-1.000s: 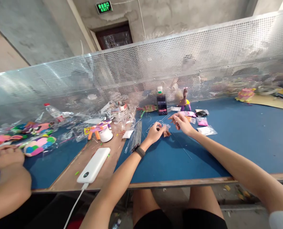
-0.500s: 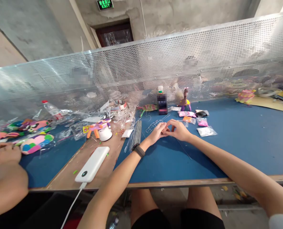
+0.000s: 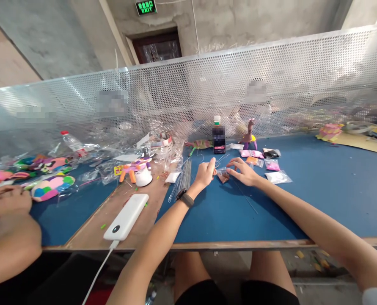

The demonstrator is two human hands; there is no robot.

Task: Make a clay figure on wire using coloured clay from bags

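a perforated metal screen (image 3: 175,97) stands along the rear of the blue work surface (image 3: 321,190). a white power bank (image 3: 127,217), with a cable at its near end, lies on the brown strip (image 3: 93,228) at left. a bundle of thin wires (image 3: 183,180) lies just left of the left hand (image 3: 205,173). the right hand (image 3: 243,173) is palm down, fingers loosely bent and partly spread, fingertips at the right edge of the brown packet (image 3: 223,176); whether they grip it cannot be told. the left hand is curled nearly closed; its contents, if any, are hidden. a phone (image 3: 219,144) stands upright beyond the hands. a white packet (image 3: 277,177) lies near the right hand, on its right side. the brown packet is between the two hands.
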